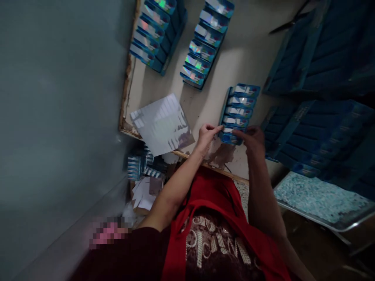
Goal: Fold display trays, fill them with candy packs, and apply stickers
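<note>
The table point(249, 58) took up most of the view, with big blue stacks point(316, 128) on the right and a metal tray point(336, 227) of pale bits below them. Two long rows of small boxes, one point(152, 31) by the left edge and one point(206, 35) nearer the middle, lay beyond a shiny sheet point(164, 127). The short row point(238, 111) lay on the table near the person, between the sheet and the stacks, its pale strips facing up

The left hand point(206, 136) was partly closed, fingertips at the row's left side; the right hand point(256, 140) was curled, a fingertip reaching over the near end from the right. Whether either pinched anything firmly, I could not tell

Good handling there called for light, even contact from both sides, since a harder push on one side could have skewed the row. The left fingers were best kept as a steady stop while the right ones made small corrections. Fingertips belonged on box edges, clear of the glossy strips. The end box point(231, 138) needed most care, having no neighbour on its near side
</note>
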The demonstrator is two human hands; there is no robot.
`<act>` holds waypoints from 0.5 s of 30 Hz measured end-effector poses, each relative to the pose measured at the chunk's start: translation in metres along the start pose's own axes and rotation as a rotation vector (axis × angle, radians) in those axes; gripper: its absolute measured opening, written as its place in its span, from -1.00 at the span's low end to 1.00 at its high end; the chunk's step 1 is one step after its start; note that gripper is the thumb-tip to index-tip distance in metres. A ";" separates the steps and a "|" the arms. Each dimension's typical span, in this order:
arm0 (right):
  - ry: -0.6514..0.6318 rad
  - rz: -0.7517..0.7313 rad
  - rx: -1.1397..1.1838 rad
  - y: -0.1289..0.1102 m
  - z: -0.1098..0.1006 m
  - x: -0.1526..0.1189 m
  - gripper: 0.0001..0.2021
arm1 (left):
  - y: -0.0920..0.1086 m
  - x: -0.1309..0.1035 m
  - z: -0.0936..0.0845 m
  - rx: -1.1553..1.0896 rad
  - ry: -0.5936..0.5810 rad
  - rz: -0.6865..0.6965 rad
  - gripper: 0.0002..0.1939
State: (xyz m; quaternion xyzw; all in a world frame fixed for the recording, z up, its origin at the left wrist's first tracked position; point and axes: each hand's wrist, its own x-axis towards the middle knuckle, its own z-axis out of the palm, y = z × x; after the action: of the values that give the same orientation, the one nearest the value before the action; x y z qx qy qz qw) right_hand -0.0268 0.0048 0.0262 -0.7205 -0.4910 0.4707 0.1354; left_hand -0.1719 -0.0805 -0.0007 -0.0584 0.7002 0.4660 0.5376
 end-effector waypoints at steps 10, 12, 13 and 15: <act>0.108 -0.531 -0.332 -0.039 0.010 -0.062 -0.70 | 0.115 0.086 -0.194 0.620 0.408 0.599 -0.29; -0.125 -0.582 -0.323 -0.038 0.048 -0.074 -0.76 | 0.120 0.088 -0.231 0.657 0.376 0.658 -0.30; -0.243 -0.599 -0.326 -0.034 0.068 -0.078 -0.77 | 0.116 0.082 -0.247 0.659 0.417 0.691 -0.36; -0.388 -0.615 -0.360 -0.027 0.107 -0.081 -0.76 | 0.095 0.057 -0.278 0.649 0.637 0.700 -0.50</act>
State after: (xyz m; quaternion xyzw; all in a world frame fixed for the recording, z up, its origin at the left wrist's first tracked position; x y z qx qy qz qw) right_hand -0.1353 -0.0787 0.0320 -0.4500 -0.7746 0.4419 0.0464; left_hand -0.4445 -0.2025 0.0057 0.2073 0.9125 0.3370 0.1042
